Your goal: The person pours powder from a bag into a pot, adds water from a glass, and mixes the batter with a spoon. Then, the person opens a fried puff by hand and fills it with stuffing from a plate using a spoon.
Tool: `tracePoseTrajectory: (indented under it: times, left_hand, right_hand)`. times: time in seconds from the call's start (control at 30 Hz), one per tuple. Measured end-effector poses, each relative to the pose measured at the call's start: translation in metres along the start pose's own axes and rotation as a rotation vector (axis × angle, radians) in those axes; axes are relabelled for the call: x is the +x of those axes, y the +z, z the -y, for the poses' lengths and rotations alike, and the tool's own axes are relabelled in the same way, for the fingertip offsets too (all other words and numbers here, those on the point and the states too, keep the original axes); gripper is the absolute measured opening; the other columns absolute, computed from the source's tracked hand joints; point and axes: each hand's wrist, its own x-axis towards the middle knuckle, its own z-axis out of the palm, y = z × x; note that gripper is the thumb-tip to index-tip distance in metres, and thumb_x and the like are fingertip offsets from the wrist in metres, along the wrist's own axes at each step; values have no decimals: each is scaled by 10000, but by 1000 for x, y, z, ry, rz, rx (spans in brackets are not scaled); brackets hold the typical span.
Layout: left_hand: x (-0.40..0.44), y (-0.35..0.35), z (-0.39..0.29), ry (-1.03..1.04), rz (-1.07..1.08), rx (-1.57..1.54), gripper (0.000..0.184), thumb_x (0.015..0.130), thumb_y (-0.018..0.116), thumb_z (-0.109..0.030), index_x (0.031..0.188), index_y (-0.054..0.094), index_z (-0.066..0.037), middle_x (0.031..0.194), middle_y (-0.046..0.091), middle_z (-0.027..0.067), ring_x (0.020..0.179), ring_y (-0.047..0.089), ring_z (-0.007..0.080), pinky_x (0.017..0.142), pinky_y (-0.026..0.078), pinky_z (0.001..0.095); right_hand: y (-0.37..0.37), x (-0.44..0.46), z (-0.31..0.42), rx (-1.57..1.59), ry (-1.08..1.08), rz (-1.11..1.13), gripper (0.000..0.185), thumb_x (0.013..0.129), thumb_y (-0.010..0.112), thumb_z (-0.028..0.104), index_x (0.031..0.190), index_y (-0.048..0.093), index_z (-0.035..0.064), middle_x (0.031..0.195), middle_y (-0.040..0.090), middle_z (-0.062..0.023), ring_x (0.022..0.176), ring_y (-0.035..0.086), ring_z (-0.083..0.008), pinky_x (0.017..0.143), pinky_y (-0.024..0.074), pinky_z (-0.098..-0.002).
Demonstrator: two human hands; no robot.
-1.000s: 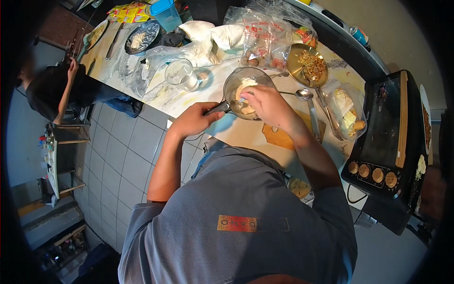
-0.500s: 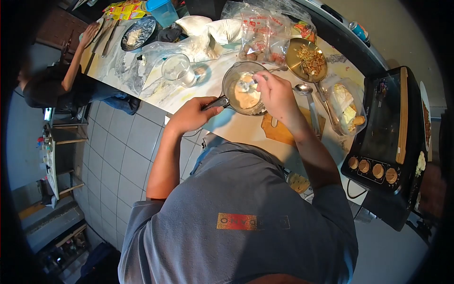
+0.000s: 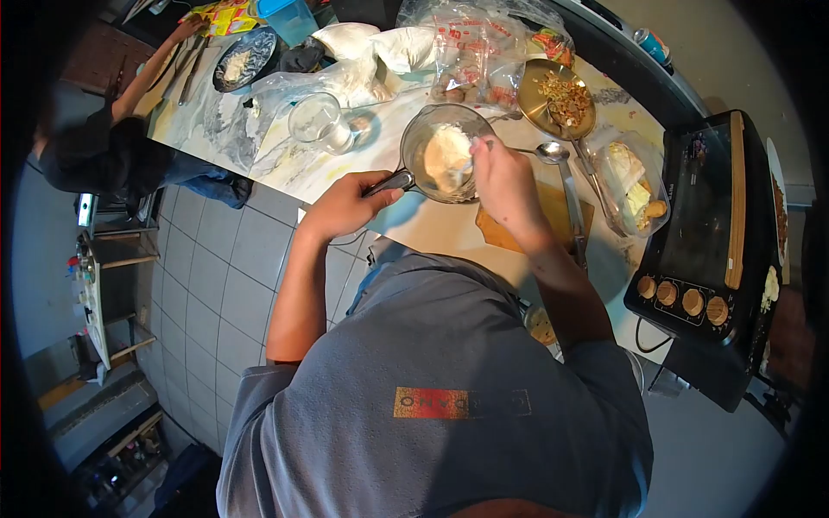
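Note:
My left hand is wrapped round the black handle of a saucepan on the marble counter. In the pan lie white powder and a beige mixture. My right hand is closed on a utensil that reaches into the pan at its right side; its head is partly hidden in the mixture. Right of that hand are a metal spoon and a wooden board. A brass-coloured pan holding chopped browned bits stands behind them.
A clear jug stands left of the pan. Behind are bags of white powder, a clear printed bag and a dark bowl. At right are a plastic container and a black oven. Another person stands at far left.
The utensil in my right hand has moved within the pan, where the mixture shows more openly. The other person's arm has reached further along the counter towards the yellow packets.

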Motion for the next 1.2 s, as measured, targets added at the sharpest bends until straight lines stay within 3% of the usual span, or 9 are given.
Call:
tracePoseTrajectory:
  times: [0.13, 0.23, 0.43, 0.73, 0.8, 0.93, 1.0, 1.13, 1.2]
  left_hand:
    - [-1, -1, -1, -10, 7, -3, 371, 905, 651, -332, 1150, 660, -53, 631, 455, -45, 566, 404, 64, 510, 333, 242]
    - [2, 0, 2, -27, 6, -30, 378, 903, 653, -338, 1153, 659, -55, 629, 452, -45, 566, 403, 65, 511, 333, 244]
    - [1, 0, 4, 0, -8, -3, 365, 906, 652, -331, 1140, 664, -53, 638, 454, -46, 579, 404, 64, 516, 337, 248]
    - [5, 0, 11, 9, 3, 26, 352, 911, 642, -332, 1121, 668, -51, 641, 461, -45, 593, 410, 66, 526, 337, 247]
    - [4, -1, 10, 5, 3, 36, 351, 912, 640, -332, 1121, 668, -52, 640, 463, -44, 591, 411, 67, 526, 338, 247]
    - [5, -2, 8, -39, 4, 37, 345, 914, 636, -327, 1118, 668, -51, 635, 471, -39, 586, 413, 70, 527, 341, 250]
    - [3, -2, 3, -40, -11, 37, 345, 914, 634, -328, 1113, 669, -49, 632, 473, -38, 586, 415, 72, 528, 341, 253]
    - [1, -2, 0, -31, -17, 66, 346, 914, 632, -332, 1104, 669, -45, 626, 475, -34, 590, 422, 76, 530, 342, 261]
    - [2, -1, 6, -10, -19, 53, 345, 913, 632, -332, 1103, 669, -46, 626, 478, -32, 591, 424, 76, 532, 344, 262]
  right_hand:
    - [-7, 4, 2, -10, 14, -47, 181, 948, 498, 151, 908, 578, -7, 704, 619, -225, 663, 607, -423, 603, 483, -463]
    - [-1, 0, 5, 257, 112, -55, 177, 945, 497, 151, 912, 573, -5, 703, 621, -220, 668, 610, -425, 612, 482, -477]
    - [-4, -4, -3, -74, 75, -58, 174, 951, 486, 144, 940, 580, -2, 697, 626, -205, 644, 619, -406, 601, 485, -465]
    - [-1, 7, 3, 349, 190, -195, 135, 933, 575, 142, 920, 604, 11, 667, 630, -165, 590, 636, -336, 549, 491, -361]
    - [0, 6, -5, 320, -6, -124, 121, 917, 602, 122, 919, 597, 0, 702, 645, -167, 602, 646, -310, 557, 492, -342]
    - [-8, 2, -12, 251, -52, 54, 125, 909, 612, 114, 907, 574, -4, 759, 646, -177, 676, 644, -327, 605, 492, -374]
    - [-12, 0, -13, 35, -221, 106, 145, 909, 613, 128, 898, 551, -3, 813, 638, -185, 756, 624, -353, 664, 482, -418]
    - [-22, -4, -7, 50, -244, 132, 128, 929, 585, 114, 941, 549, -9, 711, 586, -184, 678, 561, -394, 618, 457, -388]
    - [-36, -2, 1, 52, -83, 324, 133, 933, 581, 125, 945, 559, -6, 706, 587, -183, 641, 571, -351, 598, 454, -371]
